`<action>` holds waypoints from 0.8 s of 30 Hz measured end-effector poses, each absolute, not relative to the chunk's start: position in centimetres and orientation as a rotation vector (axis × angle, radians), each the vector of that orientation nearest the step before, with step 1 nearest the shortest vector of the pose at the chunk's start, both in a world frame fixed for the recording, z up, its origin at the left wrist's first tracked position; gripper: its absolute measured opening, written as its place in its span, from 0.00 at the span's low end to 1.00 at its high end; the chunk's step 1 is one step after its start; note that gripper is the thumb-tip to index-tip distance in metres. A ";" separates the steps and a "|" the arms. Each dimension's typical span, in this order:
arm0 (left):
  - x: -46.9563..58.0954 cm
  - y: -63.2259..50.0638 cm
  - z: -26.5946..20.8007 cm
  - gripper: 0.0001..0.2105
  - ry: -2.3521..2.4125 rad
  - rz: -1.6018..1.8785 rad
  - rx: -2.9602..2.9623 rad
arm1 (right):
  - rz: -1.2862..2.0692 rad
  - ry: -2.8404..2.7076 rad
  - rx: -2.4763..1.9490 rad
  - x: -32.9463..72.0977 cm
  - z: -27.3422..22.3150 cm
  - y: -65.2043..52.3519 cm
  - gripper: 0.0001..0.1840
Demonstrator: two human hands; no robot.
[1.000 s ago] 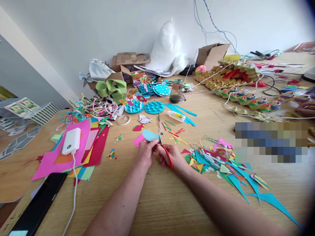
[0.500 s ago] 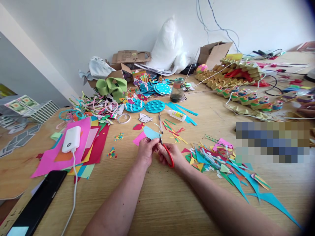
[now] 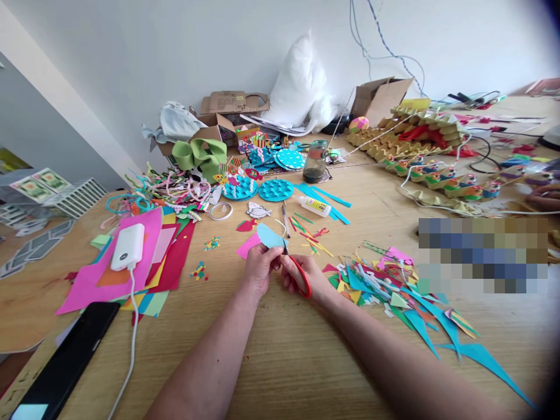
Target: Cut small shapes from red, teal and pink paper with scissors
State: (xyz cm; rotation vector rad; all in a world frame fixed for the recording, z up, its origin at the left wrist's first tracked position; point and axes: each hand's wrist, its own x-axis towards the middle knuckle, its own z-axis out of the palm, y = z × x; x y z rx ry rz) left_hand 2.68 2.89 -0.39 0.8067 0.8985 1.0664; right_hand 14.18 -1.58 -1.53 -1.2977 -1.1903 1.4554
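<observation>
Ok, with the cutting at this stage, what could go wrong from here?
The scissors in the right hand sit close to the left hand holding the light blue paper, so a slip might nick a finger. The glue bottle lies on its side near blue strips; if its tip is open, which I can't tell, it could leak. The small loose dots could scatter if a forearm brushes them.
</observation>
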 end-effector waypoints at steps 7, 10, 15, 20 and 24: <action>2.7 2.9 -0.4 0.08 0.896 1.062 0.810 | 1.449 -1.189 -1.298 14.1 -1.6 -1.6 0.31; 2.7 2.9 -0.4 0.09 0.901 1.059 0.809 | 1.446 -1.188 -1.294 14.1 -1.7 -1.6 0.30; 2.7 2.9 -0.3 0.09 0.905 1.060 0.812 | 1.450 -1.187 -1.295 14.1 -1.6 -1.6 0.29; 2.6 2.9 -0.3 0.09 0.902 1.060 0.804 | 1.442 -1.176 -1.315 14.1 -1.7 -1.5 0.28; 2.6 2.9 -0.4 0.09 0.901 1.051 0.800 | 1.432 -1.163 -1.334 14.0 -1.4 -1.6 0.29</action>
